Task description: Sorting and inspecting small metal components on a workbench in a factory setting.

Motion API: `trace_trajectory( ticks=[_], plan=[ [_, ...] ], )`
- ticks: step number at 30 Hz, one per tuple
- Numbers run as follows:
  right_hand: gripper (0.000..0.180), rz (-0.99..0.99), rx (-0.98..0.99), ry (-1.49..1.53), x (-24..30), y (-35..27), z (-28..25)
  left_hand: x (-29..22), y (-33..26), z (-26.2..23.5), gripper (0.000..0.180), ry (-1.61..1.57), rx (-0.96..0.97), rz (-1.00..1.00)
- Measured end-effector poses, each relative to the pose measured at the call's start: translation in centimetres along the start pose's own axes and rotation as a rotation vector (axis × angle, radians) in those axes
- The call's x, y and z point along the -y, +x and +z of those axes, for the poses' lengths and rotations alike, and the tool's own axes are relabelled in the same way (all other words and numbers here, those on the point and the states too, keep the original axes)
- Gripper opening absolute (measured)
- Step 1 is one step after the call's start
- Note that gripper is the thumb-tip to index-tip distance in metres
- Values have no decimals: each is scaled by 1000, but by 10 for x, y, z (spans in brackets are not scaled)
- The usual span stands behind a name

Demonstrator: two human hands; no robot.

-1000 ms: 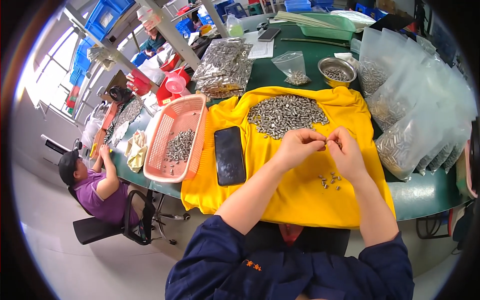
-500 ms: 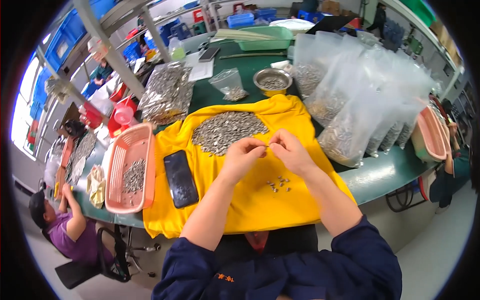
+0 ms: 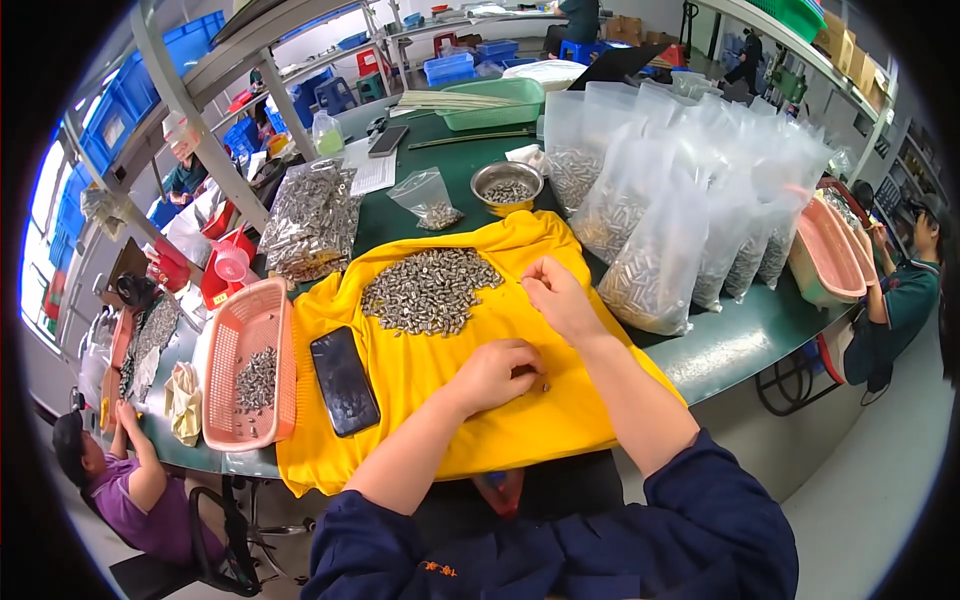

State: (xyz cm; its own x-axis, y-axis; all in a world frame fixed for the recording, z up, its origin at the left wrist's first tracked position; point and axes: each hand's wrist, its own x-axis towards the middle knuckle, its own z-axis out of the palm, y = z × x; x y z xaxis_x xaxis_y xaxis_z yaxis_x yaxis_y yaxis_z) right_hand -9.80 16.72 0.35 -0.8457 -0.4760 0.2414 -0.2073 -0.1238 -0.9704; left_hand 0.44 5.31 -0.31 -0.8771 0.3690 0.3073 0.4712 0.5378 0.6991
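The left hand point(image 3: 503, 370) rests curled on the yellow cloth point(image 3: 440, 400), its fingertips pressed together over a few small loose metal pieces point(image 3: 541, 383) at the near middle of the cloth; whether it actually pinches one I cannot tell. The right hand point(image 3: 555, 295) hovers a little farther off, just right of the heap of small metal parts point(image 3: 430, 290), thumb and forefinger drawn together as if nipping a piece, though none shows between them. To sort well, it seems best to take pieces singly from the heap's near edge and keep the picked ones in one tight cluster, since the cloth's folds could let them roll away. A black phone point(image 3: 343, 380) lies on the cloth to the left, close enough to be nudged by the forearm. Farther left sits a pink basket point(image 3: 225, 400) with some parts in it. On the right, clear bags filled with parts point(image 3: 660, 230) crowd the green table point(image 3: 740, 335), limiting reach there. A metal bowl point(image 3: 507, 186) stands at the far side, and other people work at the neighbouring benches.
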Motion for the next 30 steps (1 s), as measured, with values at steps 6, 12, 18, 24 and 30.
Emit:
trace_trajectory(
  ticks=[6, 12, 18, 24, 30],
  plan=[
    [4, 11, 12, 19, 4, -5, 1, -8, -1, 0, 7, -14, 35, -16],
    [4, 44, 8, 30, 1, -9, 0, -14, -3, -2, 8, -46, -11, -111],
    [14, -122, -153, -132, -7, 5, -8, 11, 5, -56, 12, 186, -216, -279],
    [11, -16, -132, 11, -11, 12, -4, 47, 16, -86, 17, 406, -203, -441],
    [9, -5, -94, -38, -8, 1, 0, 47, 35, -60, 17, 651, 35, -549]
  ],
)
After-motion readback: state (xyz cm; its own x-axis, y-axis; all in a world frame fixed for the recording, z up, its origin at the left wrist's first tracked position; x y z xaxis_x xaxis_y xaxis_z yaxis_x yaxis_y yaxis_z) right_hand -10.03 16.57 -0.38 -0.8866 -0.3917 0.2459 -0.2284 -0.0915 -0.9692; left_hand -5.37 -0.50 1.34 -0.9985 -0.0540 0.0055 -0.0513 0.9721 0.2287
